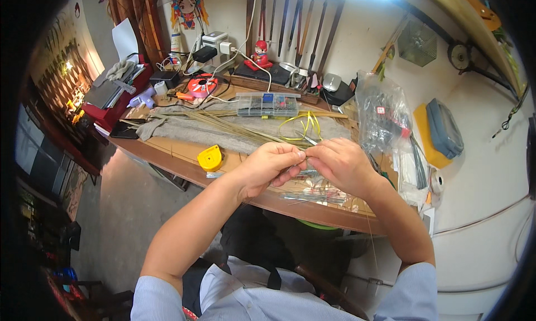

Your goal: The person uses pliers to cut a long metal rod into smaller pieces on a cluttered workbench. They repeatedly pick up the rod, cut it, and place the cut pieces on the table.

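Brushes (305, 28) hang from a rack against the white wall behind the brown desk (178, 163). Over the desk's near edge, the left hand (272, 166) and right hand (345, 163) meet, each grip pinched closed at the fingertips; whatever lies between them is too small to tell. Pale strips (226, 125) lie just beyond the hands on a grey cloth (187, 135), with thin rods (312, 197) below them near the edge. Left of the hands sits a yellow tape measure (210, 158); farther back, a clear box (267, 106).
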A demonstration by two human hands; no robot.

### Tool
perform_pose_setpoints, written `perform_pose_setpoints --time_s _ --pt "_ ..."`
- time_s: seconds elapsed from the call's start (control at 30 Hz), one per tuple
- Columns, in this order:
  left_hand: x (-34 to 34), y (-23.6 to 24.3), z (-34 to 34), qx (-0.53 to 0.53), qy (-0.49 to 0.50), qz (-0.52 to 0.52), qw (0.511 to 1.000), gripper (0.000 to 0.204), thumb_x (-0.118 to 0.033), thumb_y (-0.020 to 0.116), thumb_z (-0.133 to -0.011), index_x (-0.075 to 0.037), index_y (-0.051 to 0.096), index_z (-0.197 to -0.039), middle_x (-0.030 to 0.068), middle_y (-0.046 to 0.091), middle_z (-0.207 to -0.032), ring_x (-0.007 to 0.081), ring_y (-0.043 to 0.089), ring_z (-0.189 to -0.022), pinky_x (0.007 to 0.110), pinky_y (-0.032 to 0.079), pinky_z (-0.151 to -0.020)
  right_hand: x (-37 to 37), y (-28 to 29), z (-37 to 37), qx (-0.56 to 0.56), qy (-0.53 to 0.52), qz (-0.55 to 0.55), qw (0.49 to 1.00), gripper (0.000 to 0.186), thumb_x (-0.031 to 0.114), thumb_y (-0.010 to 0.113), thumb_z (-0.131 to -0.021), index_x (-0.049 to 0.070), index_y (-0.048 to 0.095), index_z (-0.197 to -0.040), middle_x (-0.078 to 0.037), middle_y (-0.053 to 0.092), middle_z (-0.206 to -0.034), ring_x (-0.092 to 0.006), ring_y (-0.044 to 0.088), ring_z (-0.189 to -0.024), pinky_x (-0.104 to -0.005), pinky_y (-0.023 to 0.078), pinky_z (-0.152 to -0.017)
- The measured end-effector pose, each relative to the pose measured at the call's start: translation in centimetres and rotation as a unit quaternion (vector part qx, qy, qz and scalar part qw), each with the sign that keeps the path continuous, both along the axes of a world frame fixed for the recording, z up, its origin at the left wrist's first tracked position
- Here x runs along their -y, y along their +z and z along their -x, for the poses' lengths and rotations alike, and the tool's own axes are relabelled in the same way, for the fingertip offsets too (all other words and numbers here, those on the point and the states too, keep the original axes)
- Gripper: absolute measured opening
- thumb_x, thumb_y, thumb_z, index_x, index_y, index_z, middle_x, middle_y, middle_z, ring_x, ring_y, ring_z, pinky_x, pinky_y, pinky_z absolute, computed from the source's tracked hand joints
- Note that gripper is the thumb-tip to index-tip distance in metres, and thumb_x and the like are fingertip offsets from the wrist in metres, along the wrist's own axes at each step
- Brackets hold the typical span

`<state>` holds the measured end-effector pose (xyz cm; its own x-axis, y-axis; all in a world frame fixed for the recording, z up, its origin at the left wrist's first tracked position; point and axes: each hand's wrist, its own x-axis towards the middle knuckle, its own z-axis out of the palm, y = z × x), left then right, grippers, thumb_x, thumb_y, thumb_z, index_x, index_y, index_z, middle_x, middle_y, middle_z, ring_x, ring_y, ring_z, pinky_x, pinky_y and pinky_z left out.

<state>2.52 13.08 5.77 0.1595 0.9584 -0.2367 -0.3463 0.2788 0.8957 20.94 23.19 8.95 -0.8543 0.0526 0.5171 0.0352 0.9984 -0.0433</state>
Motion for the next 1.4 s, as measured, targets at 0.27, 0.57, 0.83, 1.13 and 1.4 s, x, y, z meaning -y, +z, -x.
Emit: perform_pose_setpoints --time_s 0.27,0.57,0.83,1.13,1.4 --pt "0.7 0.3 0.4 -0.07 -0.061 -0.073 0.993 0.015 -0.018 0.055 -0.094 -0.004 0.062 -0.094 -0.0019 0.057 -0.072 0.0049 0.048 -0.057 0.02 0.037 -0.049 0.2 0.2 -0.6 0.061 -0.008 0.197 0.978 0.013 0.016 0.062 -0.085 0.007 0.062 -0.094 -0.01 0.063 -0.08 -0.0283 0.063 -0.077 -0.0385 0.049 -0.069" --pt "1.0 0.1 0.9 -0.246 -0.07 -0.175 0.951 0.02 -0.019 0.055 -0.095 0.0 0.061 -0.095 0.0002 0.059 -0.074 0.0083 0.054 -0.066 0.024 0.046 -0.06 0.8 1.4 -0.6 0.164 -0.017 0.349 0.923 0.014 0.018 0.062 -0.088 0.005 0.062 -0.094 -0.012 0.065 -0.08 -0.0244 0.063 -0.073 -0.0339 0.049 -0.066" --pt "1.3 0.9 0.9 -0.238 -0.106 -0.135 0.956 0.021 -0.022 0.054 -0.096 -0.002 0.061 -0.1 -0.0001 0.06 -0.079 0.007 0.057 -0.073 0.022 0.048 -0.065 0.6 0.9 -0.6 0.134 0.005 0.374 0.918 0.013 0.015 0.064 -0.086 0.005 0.062 -0.093 -0.01 0.065 -0.079 -0.02 0.063 -0.07 -0.0318 0.049 -0.064" --pt "1.4 0.6 1.0 -0.174 -0.105 -0.083 0.976 0.022 -0.023 0.054 -0.097 -0.002 0.06 -0.101 0.0002 0.062 -0.083 0.0064 0.058 -0.073 0.022 0.049 -0.067 0.7 0.6 -0.9 0.124 -0.006 0.357 0.926 0.012 0.014 0.062 -0.087 0.003 0.061 -0.092 -0.01 0.063 -0.076 -0.0193 0.063 -0.069 -0.032 0.048 -0.062" --pt "1.8 1.1 0.3 -0.352 -0.085 -0.202 0.91 0.019 -0.017 0.05 -0.097 0.0 0.059 -0.096 0.0035 0.063 -0.08 0.0093 0.059 -0.073 0.025 0.049 -0.065 1.0 1.0 -0.7 0.153 -0.021 0.381 0.912 0.011 0.012 0.061 -0.086 0.003 0.061 -0.093 -0.012 0.064 -0.077 -0.0238 0.064 -0.071 -0.0334 0.049 -0.064"
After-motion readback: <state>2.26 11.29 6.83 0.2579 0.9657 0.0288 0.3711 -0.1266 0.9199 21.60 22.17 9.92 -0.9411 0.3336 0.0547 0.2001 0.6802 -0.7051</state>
